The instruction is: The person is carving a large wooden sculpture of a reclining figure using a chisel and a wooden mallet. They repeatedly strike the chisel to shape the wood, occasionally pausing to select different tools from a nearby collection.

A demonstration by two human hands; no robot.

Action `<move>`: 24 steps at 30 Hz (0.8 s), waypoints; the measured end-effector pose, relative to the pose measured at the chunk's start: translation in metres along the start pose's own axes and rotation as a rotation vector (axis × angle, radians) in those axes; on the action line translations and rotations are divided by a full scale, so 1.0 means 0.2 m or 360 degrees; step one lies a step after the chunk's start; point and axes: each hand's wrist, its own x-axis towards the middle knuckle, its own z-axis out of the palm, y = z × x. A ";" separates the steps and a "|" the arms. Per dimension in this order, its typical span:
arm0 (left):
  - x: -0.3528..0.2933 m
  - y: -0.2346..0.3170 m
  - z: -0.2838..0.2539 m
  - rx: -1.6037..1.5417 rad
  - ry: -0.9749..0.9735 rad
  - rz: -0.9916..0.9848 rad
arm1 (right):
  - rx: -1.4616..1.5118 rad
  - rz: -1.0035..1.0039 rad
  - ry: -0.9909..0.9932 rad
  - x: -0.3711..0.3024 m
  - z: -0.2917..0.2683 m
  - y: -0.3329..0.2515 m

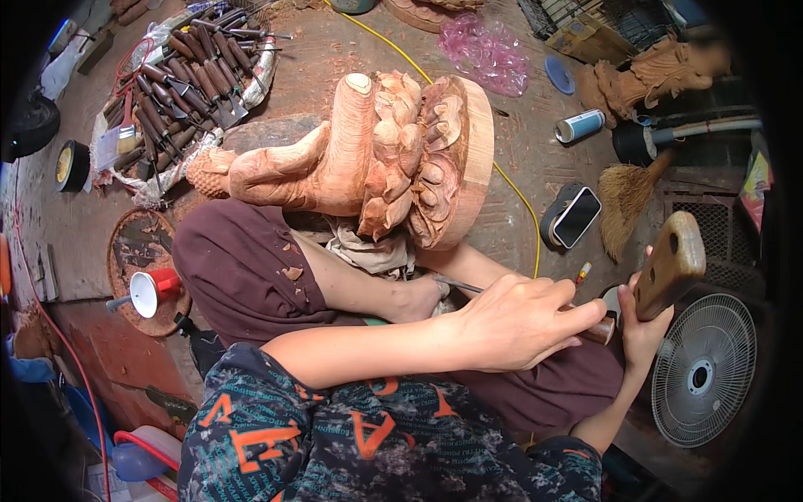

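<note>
At the upper left of the frame, a broad tray (pixel 155 191) edged with crumpled white wrapping holds a dense heap of carving tools (pixel 201 75); their brown wooden handles cross one another and some metal ends stick out past the rim. A flat paintbrush (pixel 109 148) lies on its near left side. Just left of it sits a round black container (pixel 78 171) with a yellowish face; I cannot tell whether that is a lid or contents. At the left, a round shallow tray (pixel 112 259) holds reddish shavings and dark scraps, and a red cup (pixel 170 283) with a white inside leans over its lower part. A purple-blue basin (pixel 138 462) shows at the lower left, and a green vessel (pixel 353 3) is cut by the top edge. At the upper right, a blue can (pixel 579 126) lies on its side near a small blue dish (pixel 559 75) and a crumpled pink plastic bag (pixel 483 54).

The carved wooden piece (pixel 347 159) lies on its side across the upper middle, its round base toward the right. Right of centre, the left hand (pixel 531 322) has its fingers clamped round a chisel (pixel 462 285), the shaft pointing left. Just beside it, the right hand (pixel 642 330) has its fingers wrapped about a wooden mallet (pixel 672 266).
</note>
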 end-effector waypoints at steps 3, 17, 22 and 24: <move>-0.02 0.00 -0.02 -0.0075 0.0010 0.0050 | 0.0104 -0.0016 -0.0027 0.01 0.01 -0.02; -0.03 -0.39 -1.09 0.0083 0.0712 -0.0999 | -0.0031 -0.0310 -0.0669 0.15 0.17 -0.17; -0.26 -0.81 -1.80 0.0367 0.1207 -0.1545 | 0.0076 -0.0310 -0.1086 0.23 0.34 -0.32; -0.42 -1.02 -1.97 0.0541 0.1292 -0.1735 | 0.0044 -0.0436 -0.1157 0.25 0.39 -0.36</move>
